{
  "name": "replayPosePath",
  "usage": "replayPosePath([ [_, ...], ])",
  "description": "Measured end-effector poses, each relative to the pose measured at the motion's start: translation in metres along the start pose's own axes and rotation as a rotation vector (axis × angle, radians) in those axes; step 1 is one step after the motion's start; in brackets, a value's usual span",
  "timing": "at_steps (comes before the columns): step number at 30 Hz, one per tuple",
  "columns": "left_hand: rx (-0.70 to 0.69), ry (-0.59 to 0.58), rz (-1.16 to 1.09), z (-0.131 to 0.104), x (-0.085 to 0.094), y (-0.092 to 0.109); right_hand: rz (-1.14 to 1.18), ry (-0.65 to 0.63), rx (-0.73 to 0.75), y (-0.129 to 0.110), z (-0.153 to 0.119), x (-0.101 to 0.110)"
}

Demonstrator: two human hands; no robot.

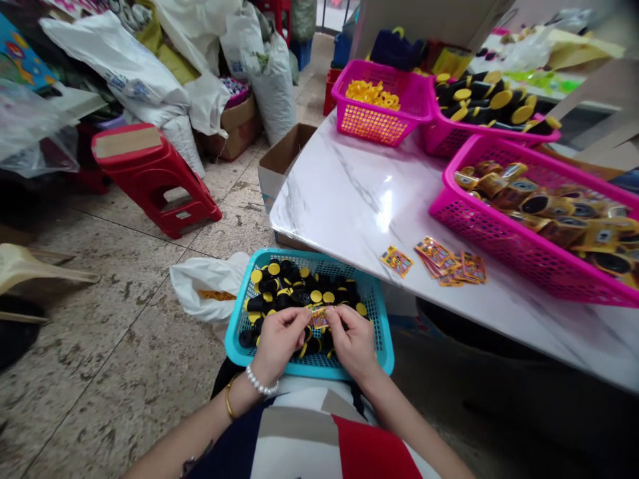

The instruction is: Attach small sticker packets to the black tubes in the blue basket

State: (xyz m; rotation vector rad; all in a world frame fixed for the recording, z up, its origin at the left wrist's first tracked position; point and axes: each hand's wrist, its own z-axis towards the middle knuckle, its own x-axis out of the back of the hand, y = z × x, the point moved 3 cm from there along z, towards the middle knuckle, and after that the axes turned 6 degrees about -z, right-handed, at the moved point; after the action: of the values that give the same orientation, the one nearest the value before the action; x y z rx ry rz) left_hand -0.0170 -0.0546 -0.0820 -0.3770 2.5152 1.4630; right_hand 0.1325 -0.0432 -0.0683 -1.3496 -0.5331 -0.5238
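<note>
My left hand (279, 339) and my right hand (353, 340) meet over a teal basket (380, 346) on my lap. Together they pinch a small colourful sticker (319, 317), which seems wrapped around a black piece. The basket holds several black cylinders with yellow caps (287, 289). A pearl bracelet and a gold bangle circle my left wrist.
A white marble table (359, 199) stands to the right with loose stickers (449, 261) and three pink baskets: yellow caps (373, 94), black-and-yellow pieces (486, 100), wrapped pieces (544, 213). A red stool (152, 176), sacks, a cardboard box (282, 159) and a white bag (207, 286) sit on the floor.
</note>
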Motion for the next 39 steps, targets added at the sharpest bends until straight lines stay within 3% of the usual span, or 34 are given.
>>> replayPosePath([
  [3, 0.025, 0.024, -0.007, 0.002, 0.002, 0.002, -0.041, 0.045, 0.124, -0.007, -0.004, -0.004],
  [6, 0.136, 0.02, -0.073, 0.002, 0.008, -0.002, -0.039, 0.024, 0.171, -0.01, -0.011, -0.009],
  [10, 0.211, 0.042, -0.121, -0.004, 0.023, -0.01, 0.035, -0.194, 0.156, -0.004, -0.009, -0.009],
  [12, 0.235, 0.047, -0.13, -0.006, 0.029, -0.013, -0.046, -0.26, 0.147, 0.002, 0.004, -0.004],
  [15, 0.236, 0.05, -0.129, -0.007, 0.032, -0.013, -0.439, -0.305, 0.062, 0.016, 0.034, -0.002],
  [18, 0.227, 0.048, -0.116, -0.002, 0.028, -0.009, -0.746, -0.442, -0.093, 0.029, 0.059, -0.016],
  [22, 0.212, 0.037, -0.199, 0.009, 0.023, -0.002, -0.777, -0.469, -0.162, 0.034, 0.073, -0.034],
  [25, 0.223, 0.038, -0.314, 0.017, 0.024, 0.002, -0.758, -0.436, -0.191, 0.034, 0.068, -0.024],
  [27, 0.234, 0.041, -0.357, 0.021, 0.026, 0.005, -0.616, -0.348, -0.182, 0.03, 0.06, -0.007],
  [30, 0.237, 0.04, -0.405, 0.026, 0.025, 0.007, -0.058, -0.233, -0.171, 0.019, 0.043, 0.016],
  [33, 0.255, 0.021, -0.45, 0.03, 0.019, 0.008, 0.451, -0.273, -0.261, 0.011, 0.029, 0.02],
  [39, 0.296, -0.071, -0.509, 0.032, 0.008, 0.009, 0.655, -0.265, -0.382, 0.013, 0.023, 0.007],
])
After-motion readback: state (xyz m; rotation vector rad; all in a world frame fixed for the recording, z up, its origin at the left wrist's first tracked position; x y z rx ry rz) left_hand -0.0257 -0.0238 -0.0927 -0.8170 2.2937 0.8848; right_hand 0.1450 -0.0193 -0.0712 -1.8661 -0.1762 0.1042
